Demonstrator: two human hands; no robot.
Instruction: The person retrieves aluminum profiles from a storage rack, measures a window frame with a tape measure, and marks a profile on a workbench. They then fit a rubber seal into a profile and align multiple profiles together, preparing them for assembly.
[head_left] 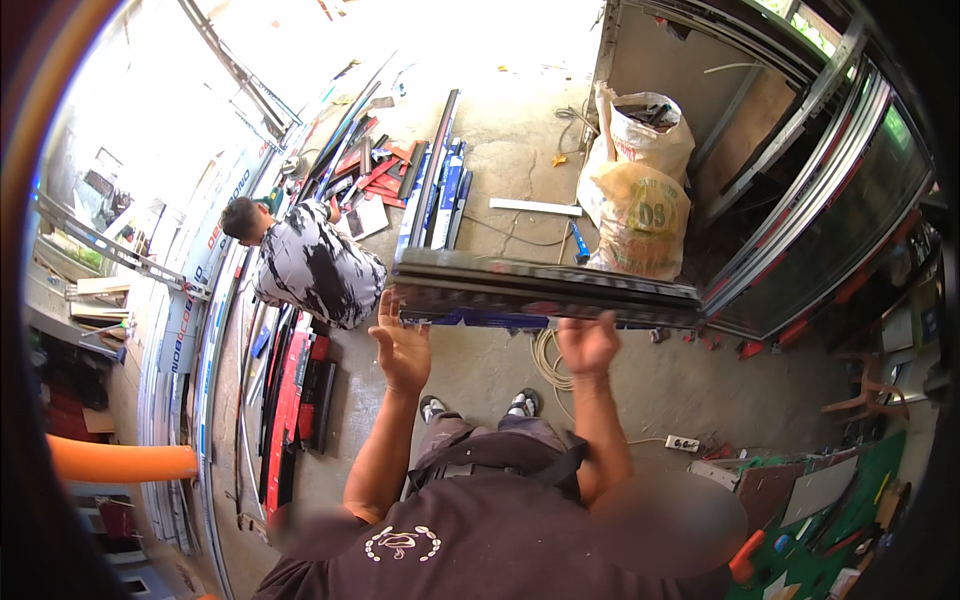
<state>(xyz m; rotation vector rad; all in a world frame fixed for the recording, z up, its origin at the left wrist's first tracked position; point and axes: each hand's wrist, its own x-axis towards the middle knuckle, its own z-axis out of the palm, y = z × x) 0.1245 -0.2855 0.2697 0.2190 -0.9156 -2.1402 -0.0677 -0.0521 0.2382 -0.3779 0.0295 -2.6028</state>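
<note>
A bundle of long dark metal profiles point(540, 284) spans crosswise in front of me, its edges smeared by motion. My left hand point(403, 352) is palm up at its left end, fingers reaching against the bundle's near underside and thumb standing apart. Farther right, my right hand point(588, 346) is closed at the near edge of the same bundle; its fingertips are partly hidden and blurred. Behind the bundle, blue-and-dark profiles point(436, 195) lie on the floor.
A person in a black-and-white shirt point(315, 262) crouches at left beside scattered red and dark profiles point(385, 180). Full woven sacks point(635, 215) stand beyond the bundle. Glazed frames point(810, 220) lean at right. A coiled cable point(550, 362) and a power strip point(683, 443) lie near my feet.
</note>
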